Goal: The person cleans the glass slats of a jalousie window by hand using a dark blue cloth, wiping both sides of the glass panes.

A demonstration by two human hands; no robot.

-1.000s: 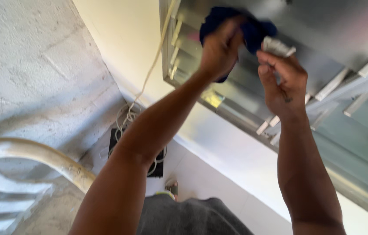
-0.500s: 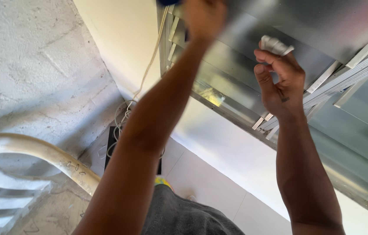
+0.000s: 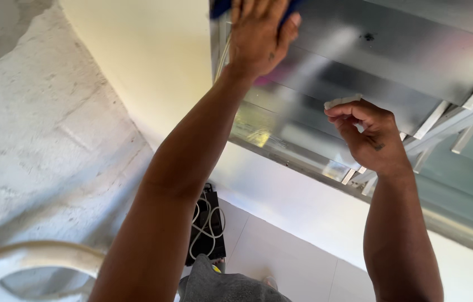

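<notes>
No packages, labels, signs or screens visible anywhere in the frame, from upper left to lower right.

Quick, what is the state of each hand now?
Left hand: open, fingers spread, pressing a blue cloth flat against the metal panel.
Right hand: closed on a small white object.
</notes>
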